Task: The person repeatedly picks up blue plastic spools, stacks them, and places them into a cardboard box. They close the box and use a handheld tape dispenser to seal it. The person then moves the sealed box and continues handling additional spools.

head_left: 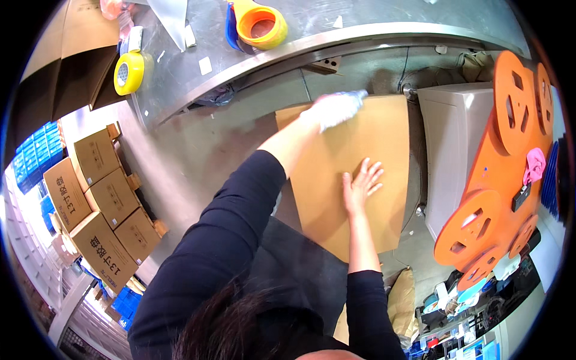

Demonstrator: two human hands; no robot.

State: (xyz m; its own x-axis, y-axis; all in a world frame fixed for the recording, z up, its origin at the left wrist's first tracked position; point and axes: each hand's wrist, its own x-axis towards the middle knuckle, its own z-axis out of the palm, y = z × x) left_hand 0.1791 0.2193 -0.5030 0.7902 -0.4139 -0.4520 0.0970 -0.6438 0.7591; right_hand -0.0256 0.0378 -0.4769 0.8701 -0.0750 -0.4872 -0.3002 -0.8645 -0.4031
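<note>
Ideally, brace the cardboard [327, 174] with the right hand [361, 185] spread flat, grip released; whether the blurred left hand [336, 112] grasps anything, I cannot tell.

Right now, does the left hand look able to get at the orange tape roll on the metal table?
Probably yes: the gloved left hand is at the far end of the cardboard, and nothing visible stands before the orange tape roll; it would need to clear the rim of the metal table.

Right hand [360, 187] flat on brown cardboard [378, 138], left hand [333, 111] near its far edge.
</note>
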